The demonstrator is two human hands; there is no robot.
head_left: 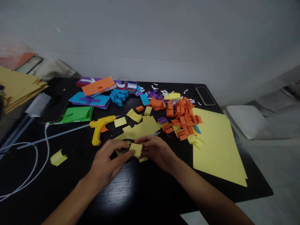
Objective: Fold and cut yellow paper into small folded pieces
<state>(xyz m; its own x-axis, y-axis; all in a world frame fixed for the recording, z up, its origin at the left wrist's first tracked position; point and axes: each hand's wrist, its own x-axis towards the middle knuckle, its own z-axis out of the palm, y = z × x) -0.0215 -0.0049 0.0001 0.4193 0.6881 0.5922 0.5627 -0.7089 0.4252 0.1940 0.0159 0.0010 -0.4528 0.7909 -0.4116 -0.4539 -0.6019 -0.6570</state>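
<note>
Between my hands is a small yellow paper piece (136, 149), held low over the dark table. My left hand (106, 161) pinches it from the left, its thumb lying on the paper's face. My right hand (158, 151) is closed at the paper's right edge, fingers curled against it. A pair of scissors (156, 134) lies just beyond, its blade tips showing past my right hand and the rest mostly hidden. Behind my fingers spreads a larger cut yellow sheet (142, 128). More yellow scraps (143, 159) lie beneath the held piece.
A yellow glue gun (99, 128) lies to the left, near a white cable (48, 150). Folded orange paper pieces (182, 117) are heaped right of centre. Large yellow sheets (217, 143) cover the right side, with a phone (205, 96) behind. Coloured paper stacks (90, 100) stand back left.
</note>
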